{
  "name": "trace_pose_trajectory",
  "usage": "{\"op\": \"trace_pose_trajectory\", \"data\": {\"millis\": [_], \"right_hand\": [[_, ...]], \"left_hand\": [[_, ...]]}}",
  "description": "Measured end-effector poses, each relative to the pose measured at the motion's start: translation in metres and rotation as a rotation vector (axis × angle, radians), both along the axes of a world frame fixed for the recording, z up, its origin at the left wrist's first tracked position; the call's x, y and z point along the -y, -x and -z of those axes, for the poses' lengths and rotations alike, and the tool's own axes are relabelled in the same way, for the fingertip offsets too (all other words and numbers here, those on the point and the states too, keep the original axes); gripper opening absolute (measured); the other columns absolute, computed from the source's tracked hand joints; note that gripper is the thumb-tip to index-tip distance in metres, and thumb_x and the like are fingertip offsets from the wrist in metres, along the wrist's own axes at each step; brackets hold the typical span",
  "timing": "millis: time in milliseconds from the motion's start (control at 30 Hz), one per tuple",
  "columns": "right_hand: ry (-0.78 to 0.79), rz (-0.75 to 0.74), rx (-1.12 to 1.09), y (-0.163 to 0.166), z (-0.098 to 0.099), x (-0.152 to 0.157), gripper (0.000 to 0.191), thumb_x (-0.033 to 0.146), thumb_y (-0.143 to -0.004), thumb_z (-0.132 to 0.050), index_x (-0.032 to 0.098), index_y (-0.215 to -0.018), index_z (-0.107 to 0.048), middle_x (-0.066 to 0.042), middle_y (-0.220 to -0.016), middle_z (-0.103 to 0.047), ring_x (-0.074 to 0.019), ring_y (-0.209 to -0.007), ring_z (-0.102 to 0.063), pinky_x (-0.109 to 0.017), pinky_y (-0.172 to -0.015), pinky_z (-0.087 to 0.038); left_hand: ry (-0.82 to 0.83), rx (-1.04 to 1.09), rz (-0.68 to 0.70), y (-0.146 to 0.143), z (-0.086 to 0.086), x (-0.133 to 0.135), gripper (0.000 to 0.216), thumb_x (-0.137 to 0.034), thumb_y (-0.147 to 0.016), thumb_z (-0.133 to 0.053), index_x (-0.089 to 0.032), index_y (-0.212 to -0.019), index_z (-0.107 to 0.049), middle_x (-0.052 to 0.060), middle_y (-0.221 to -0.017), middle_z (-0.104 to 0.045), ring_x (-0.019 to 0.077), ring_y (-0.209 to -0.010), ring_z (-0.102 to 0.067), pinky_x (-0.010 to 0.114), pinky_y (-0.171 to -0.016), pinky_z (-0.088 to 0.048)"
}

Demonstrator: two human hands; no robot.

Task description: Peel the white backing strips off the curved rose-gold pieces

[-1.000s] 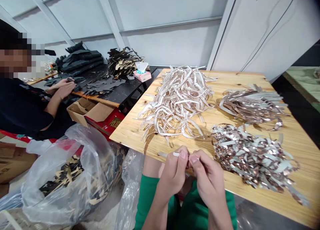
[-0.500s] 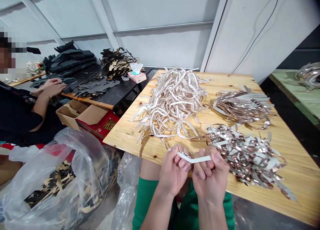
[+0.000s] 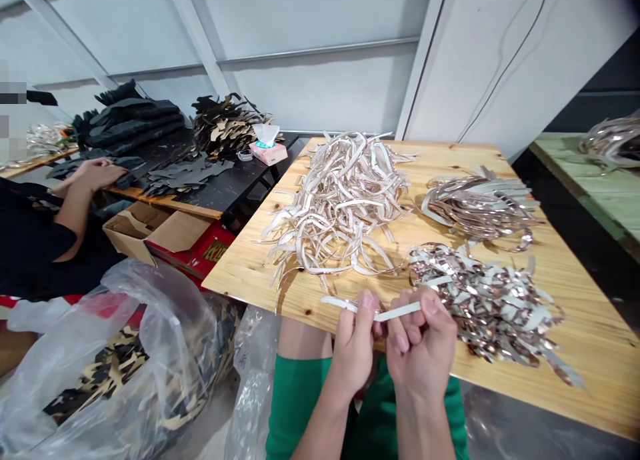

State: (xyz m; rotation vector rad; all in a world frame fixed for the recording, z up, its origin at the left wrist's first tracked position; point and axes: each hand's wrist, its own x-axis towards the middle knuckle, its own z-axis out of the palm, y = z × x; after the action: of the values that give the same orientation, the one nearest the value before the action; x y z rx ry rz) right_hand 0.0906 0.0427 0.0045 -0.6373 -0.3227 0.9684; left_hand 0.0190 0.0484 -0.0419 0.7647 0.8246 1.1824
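A narrow, white-faced, flexible strip [image 3: 399, 311] is held over the near edge of the light wooden tabletop [image 3: 595, 333], slightly bent along its length. The left hand [image 3: 356, 350] is closed on it, the thumb pressing it against curled fingers, with one end sticking out beyond the thumb. The right hand [image 3: 423, 343] is also mostly closed, its thumb pinning the other end while the fingers curl beneath. The two hands are just beside each other.

On the tabletop's left half lies a loose tangle of long white and rose-metallic strips [image 3: 345, 203]. On its far right part rests a neater bundle of shiny rose-brown and pale strips [image 3: 477, 203], and on its near right part a heap of short, curled silver-and-white pieces [image 3: 487, 300].

Left of the tabletop, a black table [image 3: 207, 197] carries a pink tissue box [image 3: 270, 153] and piles of dark cut pieces [image 3: 225, 123]; a co-worker's hand [image 3: 100, 173] is at that table's near side. Also left of the tabletop, but lower, a clear plastic bag [image 3: 170, 313] holds black and tan scraps [image 3: 107, 373].
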Motion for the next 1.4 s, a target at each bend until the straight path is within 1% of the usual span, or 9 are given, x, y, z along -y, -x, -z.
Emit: {"op": "trace_pose_trajectory", "data": {"millis": [333,433,533,700,833,967,1100,1233,1400], "right_hand": [[-0.147,0.128,-0.206,-0.009,-0.016,0.005,0.033,0.023,-0.097,-0.076,0.022,-0.069,-0.059,0.011,-0.053,-0.044,-0.009,-0.04,-0.013,-0.016,-0.025,-0.016],[-0.186,0.21,-0.14,-0.008,-0.018,0.011,0.031,0.024,-0.098,-0.076,0.022,-0.071,-0.06,0.01,-0.055,-0.042,-0.0097,-0.042,-0.02,-0.017,-0.027,-0.02],[-0.176,0.236,-0.089,-0.008,-0.02,0.016,0.034,0.032,-0.101,-0.079,0.022,-0.075,-0.059,0.008,-0.061,-0.04,-0.0102,-0.048,-0.034,-0.015,-0.039,-0.038],[-0.062,0.094,0.013,-0.009,-0.009,0.011,0.057,0.081,-0.09,-0.076,0.026,-0.091,-0.065,0.004,-0.079,-0.05,-0.0164,-0.066,-0.053,-0.03,-0.059,-0.057],[0.157,0.05,0.565,-0.002,0.016,0.008,0.038,0.049,-0.088,-0.095,0.026,-0.09,-0.064,0.005,-0.077,-0.057,-0.0152,-0.063,-0.054,-0.025,-0.054,-0.045],[0.21,-0.175,0.883,0.002,0.029,0.009,0.037,0.044,-0.111,-0.07,0.023,-0.081,-0.065,0.003,-0.068,-0.06,-0.0152,-0.059,-0.054,-0.029,-0.06,-0.044],[0.119,-0.269,0.918,-0.003,0.026,0.012,0.034,0.039,-0.113,-0.064,0.023,-0.083,-0.067,0.002,-0.07,-0.065,-0.017,-0.062,-0.058,-0.03,-0.062,-0.042],[0.061,-0.315,0.841,-0.009,0.024,0.014,0.037,0.04,-0.111,-0.067,0.024,-0.078,-0.064,0.003,-0.067,-0.062,-0.0161,-0.059,-0.056,-0.028,-0.059,-0.042],[0.044,-0.316,0.683,-0.011,0.029,0.015,0.037,0.04,-0.111,-0.07,0.023,-0.078,-0.065,0.003,-0.066,-0.059,-0.0142,-0.059,-0.052,-0.026,-0.057,-0.04]], "left_hand": [[0.141,0.298,0.197,0.007,-0.021,-0.014,0.063,-0.065,-0.088,-0.094,-0.02,-0.068,-0.054,-0.002,-0.062,-0.057,0.012,-0.059,-0.052,0.024,-0.06,-0.045],[0.16,0.277,0.094,0.008,-0.016,-0.016,0.058,-0.063,-0.086,-0.097,-0.019,-0.073,-0.061,-0.002,-0.066,-0.06,0.0134,-0.062,-0.058,0.026,-0.063,-0.05],[0.084,0.264,-0.065,0.008,-0.011,-0.017,0.051,-0.065,-0.089,-0.093,-0.02,-0.082,-0.07,-0.001,-0.074,-0.064,0.0144,-0.065,-0.061,0.029,-0.068,-0.056],[-0.223,0.27,-0.243,0.017,-0.013,-0.018,0.046,-0.061,-0.105,-0.076,-0.023,-0.082,-0.068,0.001,-0.078,-0.064,0.0168,-0.071,-0.061,0.031,-0.074,-0.058],[-0.379,0.25,-0.242,0.025,-0.018,-0.015,0.05,-0.064,-0.111,-0.065,-0.023,-0.082,-0.065,-0.001,-0.073,-0.059,0.0159,-0.072,-0.058,0.029,-0.079,-0.056],[-0.424,0.171,-0.205,0.028,-0.019,-0.015,0.059,-0.07,-0.113,-0.053,-0.023,-0.078,-0.058,0.0,-0.072,-0.054,0.0183,-0.073,-0.052,0.031,-0.079,-0.052],[-0.384,-0.016,-0.094,0.037,-0.018,-0.015,0.066,-0.081,-0.104,-0.06,-0.023,-0.073,-0.053,-0.002,-0.07,-0.046,0.0178,-0.066,-0.042,0.031,-0.067,-0.042],[-0.338,-0.267,0.032,0.047,-0.015,-0.012,0.042,-0.049,-0.105,-0.08,-0.021,-0.076,-0.068,0.001,-0.073,-0.055,0.0199,-0.07,-0.047,0.034,-0.07,-0.037],[-0.3,-0.359,-0.036,0.044,-0.007,-0.008,0.043,-0.052,-0.108,-0.073,-0.025,-0.075,-0.072,0.003,-0.074,-0.063,0.0252,-0.076,-0.056,0.037,-0.081,-0.043]]}}
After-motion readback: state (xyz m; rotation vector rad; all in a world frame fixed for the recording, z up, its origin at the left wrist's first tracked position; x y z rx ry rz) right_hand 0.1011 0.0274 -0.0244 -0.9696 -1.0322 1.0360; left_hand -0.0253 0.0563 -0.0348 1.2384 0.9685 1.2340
